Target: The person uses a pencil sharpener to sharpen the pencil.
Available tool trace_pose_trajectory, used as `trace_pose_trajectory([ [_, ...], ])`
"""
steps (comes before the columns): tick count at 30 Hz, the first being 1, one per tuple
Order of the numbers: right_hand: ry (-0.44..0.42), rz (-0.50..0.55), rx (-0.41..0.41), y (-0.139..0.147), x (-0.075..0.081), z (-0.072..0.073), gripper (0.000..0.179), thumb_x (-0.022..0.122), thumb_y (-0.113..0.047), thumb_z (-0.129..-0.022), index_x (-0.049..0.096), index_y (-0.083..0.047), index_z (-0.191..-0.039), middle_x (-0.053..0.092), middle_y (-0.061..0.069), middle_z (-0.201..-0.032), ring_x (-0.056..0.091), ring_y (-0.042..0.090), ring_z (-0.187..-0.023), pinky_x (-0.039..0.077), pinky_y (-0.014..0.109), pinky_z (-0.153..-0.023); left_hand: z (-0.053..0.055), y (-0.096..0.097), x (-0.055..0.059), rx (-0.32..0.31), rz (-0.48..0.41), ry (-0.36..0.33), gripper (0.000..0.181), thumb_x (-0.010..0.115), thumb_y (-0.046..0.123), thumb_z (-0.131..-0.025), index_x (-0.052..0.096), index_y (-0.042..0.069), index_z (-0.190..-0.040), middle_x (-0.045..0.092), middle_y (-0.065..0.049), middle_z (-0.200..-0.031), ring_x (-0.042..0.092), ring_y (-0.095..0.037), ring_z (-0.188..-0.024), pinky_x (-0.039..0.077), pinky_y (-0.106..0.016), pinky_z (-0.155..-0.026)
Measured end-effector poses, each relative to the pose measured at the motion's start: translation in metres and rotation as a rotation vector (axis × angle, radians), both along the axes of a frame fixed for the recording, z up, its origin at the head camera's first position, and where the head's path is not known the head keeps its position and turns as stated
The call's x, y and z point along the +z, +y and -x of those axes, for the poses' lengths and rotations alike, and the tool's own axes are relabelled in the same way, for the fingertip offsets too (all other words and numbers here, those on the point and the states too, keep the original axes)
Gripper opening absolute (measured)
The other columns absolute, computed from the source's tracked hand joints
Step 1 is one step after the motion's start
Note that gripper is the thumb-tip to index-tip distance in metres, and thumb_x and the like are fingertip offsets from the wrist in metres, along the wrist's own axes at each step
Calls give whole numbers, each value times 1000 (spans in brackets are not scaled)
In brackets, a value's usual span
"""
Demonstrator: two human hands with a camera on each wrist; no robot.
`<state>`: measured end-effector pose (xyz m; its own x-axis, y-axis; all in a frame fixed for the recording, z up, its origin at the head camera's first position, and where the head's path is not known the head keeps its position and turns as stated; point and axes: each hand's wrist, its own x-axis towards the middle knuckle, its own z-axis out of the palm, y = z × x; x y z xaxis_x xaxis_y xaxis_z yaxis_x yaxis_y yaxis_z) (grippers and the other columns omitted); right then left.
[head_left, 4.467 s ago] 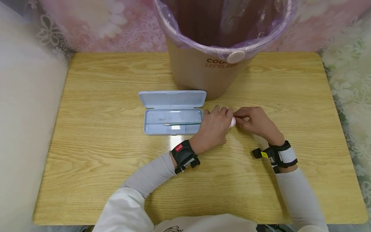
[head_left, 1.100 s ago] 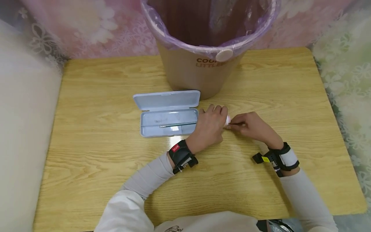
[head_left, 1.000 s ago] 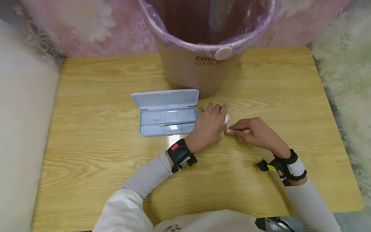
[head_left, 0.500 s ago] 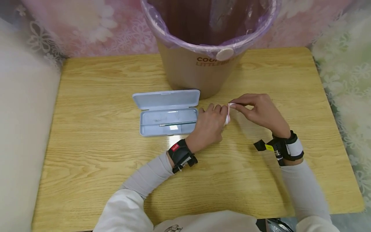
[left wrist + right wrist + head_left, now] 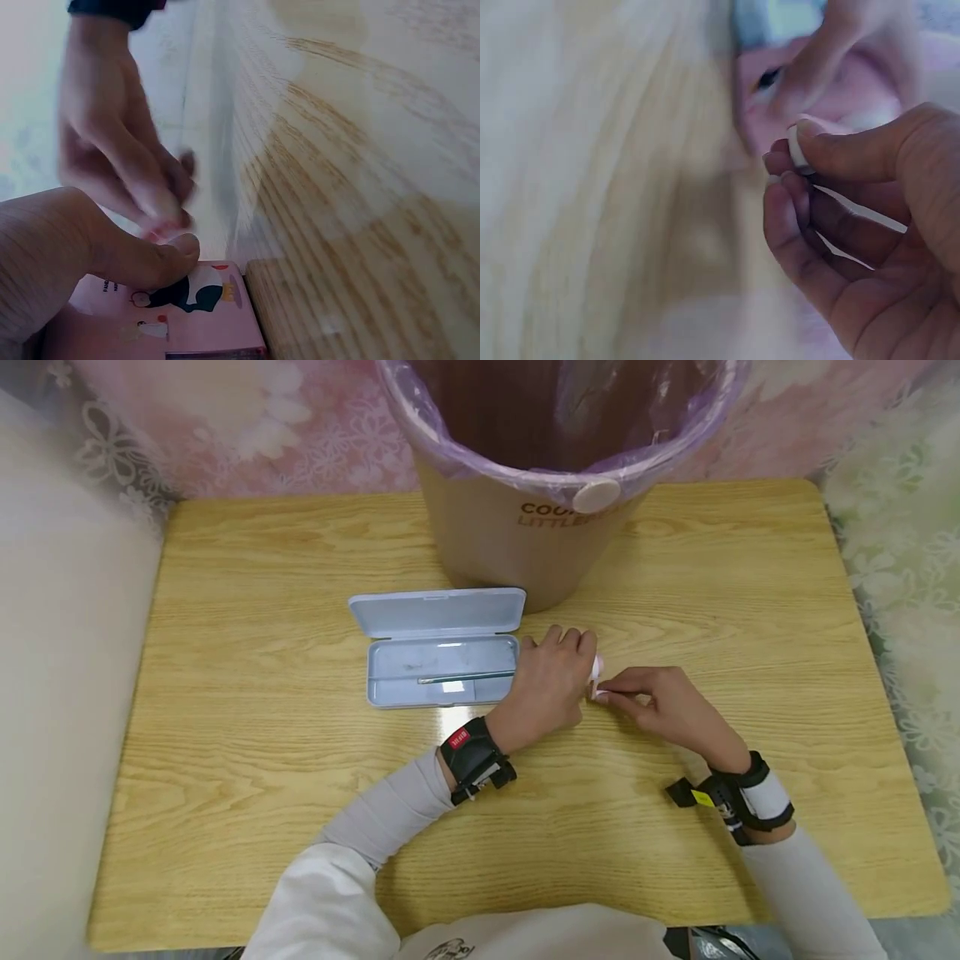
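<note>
My left hand point(image 5: 547, 689) grips a pink hand-crank pencil sharpener point(image 5: 210, 322) on the table. In the left wrist view its thumb lies across the printed cartoon side. My right hand point(image 5: 667, 702) pinches the white knob point(image 5: 796, 150) of the crank point(image 5: 596, 683) between thumb and fingers, low and towards the person. A green pencil point(image 5: 465, 677) stretches across the pencil case point(image 5: 397, 695) towards the sharpener, and its right end is hidden behind the left hand. The pale blue case lies with its lid up, left of the hands.
A tall beige bin point(image 5: 517, 552) with a purple liner stands behind the case, near the raised lid. Bare wood table point(image 5: 262, 760) extends to the left and in front. Patterned walls border the back and right.
Over the last second my right hand swings the crank up and away, then back down towards the person. My left hand keeps hold of the sharpener. The camera view shifts slightly.
</note>
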<state>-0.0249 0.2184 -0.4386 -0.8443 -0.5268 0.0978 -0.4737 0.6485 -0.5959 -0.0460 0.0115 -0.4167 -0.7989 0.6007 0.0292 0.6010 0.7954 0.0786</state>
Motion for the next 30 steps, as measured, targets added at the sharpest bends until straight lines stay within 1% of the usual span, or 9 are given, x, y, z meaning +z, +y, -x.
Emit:
trace_pose_trajectory([
  [3, 82, 38, 15, 2, 17, -13, 23, 78, 2, -84, 82, -12, -101, 79, -1, -95, 72, 12, -79, 51, 21, -62, 0, 0, 0, -3, -4, 32, 39, 73, 25, -78, 56, 13, -112, 63, 1, -101, 57, -16, -87, 46, -34, -63],
  [5, 137, 53, 21, 1, 30, -14, 26, 80, 5, -80, 81, -11, -101, 78, -1, -94, 72, 13, -78, 50, 17, -63, 1, -1, 0, -3, -10, 44, 37, 71, 24, -78, 56, 13, -110, 63, 1, -99, 57, -16, -86, 46, -33, -62],
  [8, 198, 72, 9, 0, 46, -4, 29, 81, 6, -78, 81, -12, -101, 78, 0, -93, 71, 12, -77, 47, 13, -64, 1, -1, 0, -2, -13, 42, 36, 71, 24, -78, 56, 14, -109, 63, 2, -99, 57, -15, -86, 46, -33, -62],
  [12, 227, 79, -24, -2, 55, 14, 26, 81, 3, -81, 81, -13, -101, 78, -1, -91, 70, 10, -79, 47, 11, -70, 0, -1, 1, -4, 1, 18, 38, 73, 27, -78, 55, 14, -110, 62, 2, -100, 57, -15, -88, 46, -33, -63],
  [16, 206, 77, -52, -3, 49, 31, 20, 79, -1, -86, 81, -13, -101, 78, 0, -92, 69, 6, -82, 46, 11, -72, -1, -1, 0, -1, 19, 4, 45, 75, 30, -77, 55, 15, -114, 64, 3, -104, 59, -15, -93, 46, -32, -63],
  [18, 177, 74, -71, -4, 42, 40, 17, 77, -4, -88, 81, -13, -103, 79, 1, -94, 68, 5, -82, 46, 12, -71, -2, -1, 0, 0, 32, 8, 55, 76, 33, -76, 56, 14, -123, 65, 3, -109, 60, -15, -96, 47, -33, -64],
  [23, 53, 28, -103, -5, 15, 58, 14, 73, -10, -93, 81, -12, -105, 79, 2, -97, 69, 8, -80, 48, 15, -68, -1, -2, -1, 3, 37, 7, 63, 76, 33, -77, 54, 13, -133, 66, 2, -115, 60, -16, -101, 49, -35, -67],
  [26, -18, -18, -68, -4, -2, 54, 15, 71, -6, -93, 82, -9, -103, 79, 4, -97, 69, 12, -80, 50, 19, -69, -1, -2, -1, 5, 20, 3, 49, 74, 30, -79, 55, 14, -121, 65, 2, -109, 60, -16, -98, 48, -34, -67],
  [30, -22, -28, 5, -1, -7, 27, 14, 73, -3, -91, 83, -12, -96, 79, 0, -93, 69, 12, -77, 50, 22, -67, 0, -1, 0, 1, 6, 0, 40, 74, 29, -79, 54, 15, -111, 63, 3, -103, 58, -16, -93, 46, -33, -66],
])
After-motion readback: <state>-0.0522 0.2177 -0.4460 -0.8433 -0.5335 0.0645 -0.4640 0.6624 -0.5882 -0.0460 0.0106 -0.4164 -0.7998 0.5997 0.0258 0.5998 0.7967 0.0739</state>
